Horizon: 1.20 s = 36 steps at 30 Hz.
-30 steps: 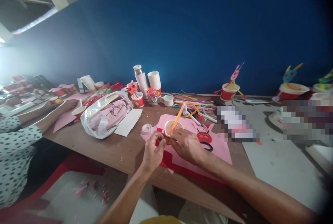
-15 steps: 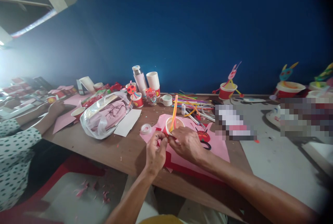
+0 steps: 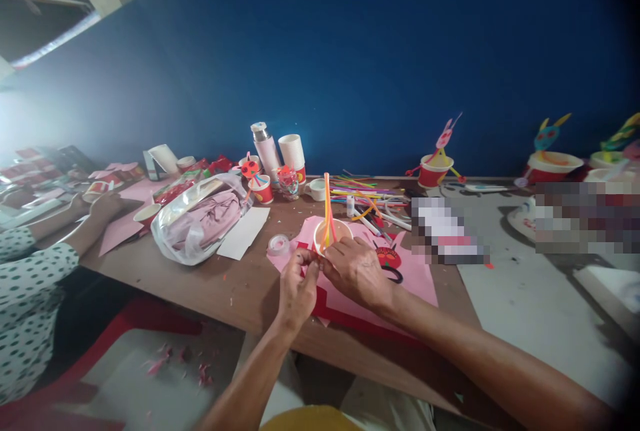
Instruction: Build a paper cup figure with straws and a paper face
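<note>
A paper cup (image 3: 341,233) is in front of me, its pale open mouth tilted up. Several orange and yellow pipe cleaners (image 3: 327,207) stand up out of it. My right hand (image 3: 359,272) curls over the cup's near side, fingers closed on it. Close against it, my left hand (image 3: 299,286) pinches with thumb and fingers at the cup's near edge; the small thing between those fingertips is hidden. Under the cup lies pink paper (image 3: 415,284) with a red border. On it, right of my hands, are a red cut-out face (image 3: 389,256) and black-handled scissors (image 3: 393,275).
A tape roll (image 3: 279,244) lies left of the cup. Behind are loose pipe cleaners (image 3: 367,199), a mug (image 3: 316,189) and a thermos (image 3: 265,151). A plastic bag (image 3: 200,221) sits at left, near another person's hands (image 3: 103,207). Cup figures (image 3: 436,171) stand at right.
The pipe cleaners now lean more upright and spread apart inside the cup. Both my hands stay pressed together at its near side, with only slight finger shifts. The whole view has moved slightly.
</note>
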### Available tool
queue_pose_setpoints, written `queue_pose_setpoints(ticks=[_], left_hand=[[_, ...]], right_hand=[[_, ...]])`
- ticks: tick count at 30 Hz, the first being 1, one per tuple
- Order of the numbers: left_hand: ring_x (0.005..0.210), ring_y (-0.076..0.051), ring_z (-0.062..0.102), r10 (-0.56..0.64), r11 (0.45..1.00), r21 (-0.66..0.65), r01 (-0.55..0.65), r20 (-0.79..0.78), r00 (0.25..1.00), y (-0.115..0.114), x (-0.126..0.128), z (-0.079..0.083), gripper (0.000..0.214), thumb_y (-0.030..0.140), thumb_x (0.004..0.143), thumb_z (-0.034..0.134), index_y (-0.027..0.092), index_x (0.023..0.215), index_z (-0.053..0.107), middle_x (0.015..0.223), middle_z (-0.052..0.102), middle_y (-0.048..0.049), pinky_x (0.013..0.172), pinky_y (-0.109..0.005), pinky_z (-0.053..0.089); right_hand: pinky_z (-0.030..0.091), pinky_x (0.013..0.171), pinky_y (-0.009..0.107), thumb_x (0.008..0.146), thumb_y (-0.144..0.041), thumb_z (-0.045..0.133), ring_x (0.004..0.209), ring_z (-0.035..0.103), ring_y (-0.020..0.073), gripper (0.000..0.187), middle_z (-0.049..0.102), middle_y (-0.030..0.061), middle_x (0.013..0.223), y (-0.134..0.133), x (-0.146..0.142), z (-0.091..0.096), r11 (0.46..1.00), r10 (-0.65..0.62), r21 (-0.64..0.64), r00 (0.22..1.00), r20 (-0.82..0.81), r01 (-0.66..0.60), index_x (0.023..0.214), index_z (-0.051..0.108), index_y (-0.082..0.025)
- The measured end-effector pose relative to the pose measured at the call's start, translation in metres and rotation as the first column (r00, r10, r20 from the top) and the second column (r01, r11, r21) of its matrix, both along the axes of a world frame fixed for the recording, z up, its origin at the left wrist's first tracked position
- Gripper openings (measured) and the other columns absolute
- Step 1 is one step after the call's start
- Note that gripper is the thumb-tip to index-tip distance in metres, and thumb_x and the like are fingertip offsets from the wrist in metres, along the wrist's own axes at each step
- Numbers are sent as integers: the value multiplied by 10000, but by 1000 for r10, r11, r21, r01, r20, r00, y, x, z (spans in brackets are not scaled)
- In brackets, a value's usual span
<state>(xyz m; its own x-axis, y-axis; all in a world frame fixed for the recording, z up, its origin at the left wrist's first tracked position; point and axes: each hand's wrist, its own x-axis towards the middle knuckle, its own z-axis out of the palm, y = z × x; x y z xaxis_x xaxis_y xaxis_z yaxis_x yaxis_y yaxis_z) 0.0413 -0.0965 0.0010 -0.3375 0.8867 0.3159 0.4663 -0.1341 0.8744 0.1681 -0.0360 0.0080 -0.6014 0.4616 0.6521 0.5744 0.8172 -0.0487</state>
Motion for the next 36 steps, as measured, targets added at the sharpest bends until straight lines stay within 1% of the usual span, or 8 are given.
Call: queue_pose_setpoints(ticks=[7, 13, 16, 20, 26, 33, 35, 36], left_hand=[[671, -133, 551, -168, 982, -96, 161, -72, 983, -2, -26, 11, 64, 210, 775, 531, 164, 747, 565, 707, 592, -1, 647, -234, 433], [971, -189, 556, -170, 966, 157, 206, -214, 962, -8, -48, 29, 101, 154, 788, 519, 170, 857, 590, 1000, 592, -83, 815, -298, 460], [1086, -218, 513, -294, 921, 122, 370, -405, 866, -9, -46, 40, 301, 101, 762, 513, 192, 1041, 582, 1159, 552, -113, 903, -360, 435], [1047, -204, 541, -453, 848, -16, 530, -541, 708, -7, -43, 51, 382, 61, 756, 472, 198, 1103, 553, 1093, 597, -109, 915, -358, 432], [872, -173, 567, -406, 875, -14, 484, -566, 718, -6, -44, 52, 233, 53, 769, 450, 183, 934, 552, 927, 599, -82, 772, -289, 468], [851, -176, 539, -293, 911, 76, 405, -571, 767, -7, -50, 52, 180, 42, 756, 465, 188, 848, 515, 860, 573, -60, 737, -281, 446], [830, -167, 531, -256, 919, 113, 378, -558, 789, -8, -52, 53, 168, 46, 755, 478, 188, 841, 507, 839, 561, -51, 722, -271, 442], [820, -162, 527, -237, 921, 131, 367, -559, 794, -8, -53, 53, 167, 46, 755, 483, 187, 842, 503, 834, 556, -48, 715, -266, 440]], right_hand=[[255, 573, 285, 784, -159, 501, 591, 470, 135, 152, 572, 16, 595, 4, 0, -2, 996, 60, -65, 998, -33, -62, 644, 561, -170], [254, 553, 264, 803, -209, 480, 606, 454, 129, 184, 566, 8, 605, -3, 1, 7, 960, 167, -220, 985, -41, -172, 635, 543, -171], [288, 589, 262, 810, -193, 459, 646, 466, 135, 154, 583, 13, 658, -6, 3, 10, 924, 255, -281, 966, -52, -259, 691, 556, -173], [319, 620, 271, 794, -182, 471, 681, 478, 146, 107, 588, 27, 714, -7, 6, 12, 885, 334, -321, 940, -67, -337, 738, 561, -174], [383, 660, 279, 781, -133, 478, 738, 495, 160, 107, 583, 40, 769, -5, 4, 12, 870, 363, -289, 915, -178, -401, 823, 568, -172], [389, 869, 365, 795, -171, 537, 1035, 480, 217, 285, 561, 90, 1126, -8, 10, 21, 898, 377, -114, 877, -299, -425, 1076, 556, -210], [419, 778, 320, 822, -191, 512, 890, 537, 183, 164, 614, 62, 969, -12, 8, 22, 873, 315, -238, 863, -394, -427, 963, 595, -211], [426, 713, 292, 842, -211, 487, 795, 549, 162, 129, 625, 43, 867, -13, 7, 21, 828, 262, -359, 863, -432, -431, 891, 606, -204]])
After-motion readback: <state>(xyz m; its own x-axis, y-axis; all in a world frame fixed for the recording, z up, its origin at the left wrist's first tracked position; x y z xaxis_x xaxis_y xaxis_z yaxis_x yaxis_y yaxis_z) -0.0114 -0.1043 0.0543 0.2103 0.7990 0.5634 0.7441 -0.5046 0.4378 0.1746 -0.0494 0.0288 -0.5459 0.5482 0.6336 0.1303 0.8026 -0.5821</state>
